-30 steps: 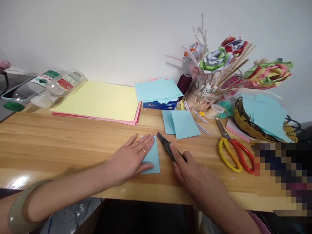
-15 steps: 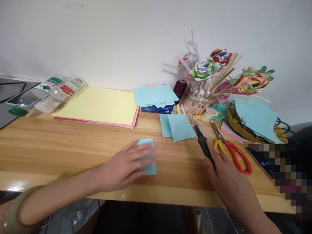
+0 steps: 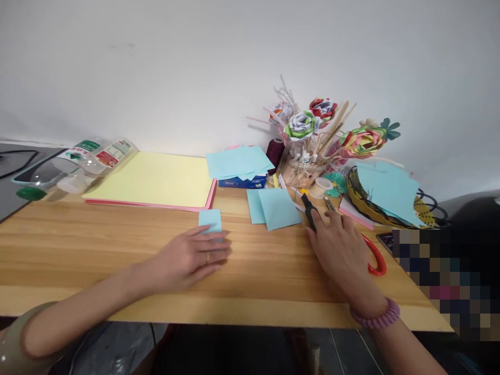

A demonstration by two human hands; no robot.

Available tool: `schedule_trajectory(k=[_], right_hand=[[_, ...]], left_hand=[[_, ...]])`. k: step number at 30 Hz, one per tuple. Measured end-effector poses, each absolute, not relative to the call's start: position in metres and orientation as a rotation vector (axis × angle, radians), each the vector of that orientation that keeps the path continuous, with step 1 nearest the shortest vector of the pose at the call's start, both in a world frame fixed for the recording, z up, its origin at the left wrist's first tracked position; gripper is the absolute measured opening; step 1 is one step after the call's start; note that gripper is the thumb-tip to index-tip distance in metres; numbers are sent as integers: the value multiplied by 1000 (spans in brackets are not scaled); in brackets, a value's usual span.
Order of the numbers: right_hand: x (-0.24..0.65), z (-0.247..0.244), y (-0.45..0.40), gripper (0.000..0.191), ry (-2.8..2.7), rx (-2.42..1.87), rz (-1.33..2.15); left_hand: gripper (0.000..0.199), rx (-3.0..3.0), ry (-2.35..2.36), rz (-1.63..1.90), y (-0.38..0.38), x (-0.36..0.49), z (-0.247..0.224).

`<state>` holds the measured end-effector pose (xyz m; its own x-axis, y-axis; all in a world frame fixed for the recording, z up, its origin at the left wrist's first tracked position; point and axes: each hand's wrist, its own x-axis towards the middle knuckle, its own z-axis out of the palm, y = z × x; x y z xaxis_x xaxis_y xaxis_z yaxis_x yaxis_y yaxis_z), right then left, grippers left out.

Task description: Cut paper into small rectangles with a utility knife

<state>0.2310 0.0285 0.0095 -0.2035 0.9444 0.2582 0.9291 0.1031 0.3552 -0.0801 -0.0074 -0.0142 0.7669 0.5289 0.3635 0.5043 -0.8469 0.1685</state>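
Observation:
My left hand (image 3: 195,256) lies with fingers stretched over a small blue paper piece (image 3: 210,217), pressing it to the wooden table (image 3: 117,245). Its upper part shows above my fingers. My right hand (image 3: 339,247) is low over the table, thumb and index finger about a slim dark tool (image 3: 308,208) with a narrower black tip. The other fingers spread over the scissors, whose red handle (image 3: 377,258) shows beside the hand; most of the rest is hidden. Two blue paper squares (image 3: 279,208) overlap between my hands.
Yellow sheets (image 3: 156,179) lie at back left beside plastic bottles (image 3: 113,153). More blue paper (image 3: 238,161) rests on a blue box (image 3: 242,181). Paper flowers (image 3: 302,125) stand in a jar (image 3: 299,172). At right are a basket (image 3: 353,195) and a phone (image 3: 385,239).
The small blue paper has moved left and away from me with my left hand. My right hand has flattened over the scissors, with the dark tool shifted slightly away from me.

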Motion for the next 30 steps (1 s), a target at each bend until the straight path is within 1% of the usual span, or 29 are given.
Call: schedule_trajectory(k=[2,6,7,8,10,11,12,16,19,22,26,30], right_hand=[[219,7,32,43,2421,1937,650],[188,-4,41,57,2568,1856,562],[182,-6,42,55,2588,1837,550],[178,-8,43,49,2608,1818,543],[176,-9,40,28,2654,1769,538],[177,-10,37,20,2683,1739,543],[180,-9,32,19,2719,1703,551],[195,-7,3,25,2910,1504,573],[204,-4,-21,25,3141,1229,578],[210,-2,-40,21,3403,952,411],[213,-2,-52,15,3482,995,68],[213,-2,-57,18,3503,1013,-61]], left_hand=[[25,2890,736,686,-16,-68,-9],[27,2893,514,785,-30,-42,-2],[28,2909,479,833,-33,-37,-1],[28,2932,458,880,-35,-34,-1],[28,2999,456,924,-38,-30,-3],[28,3032,468,918,-40,-30,-3],[28,3063,487,907,-41,-31,-4],[31,3106,632,978,-43,-33,-7],[33,3122,818,951,-44,-31,-9],[26,3110,903,901,-45,-30,-13],[19,2940,886,824,-53,-34,-16],[20,2805,989,813,-64,-39,-16]])
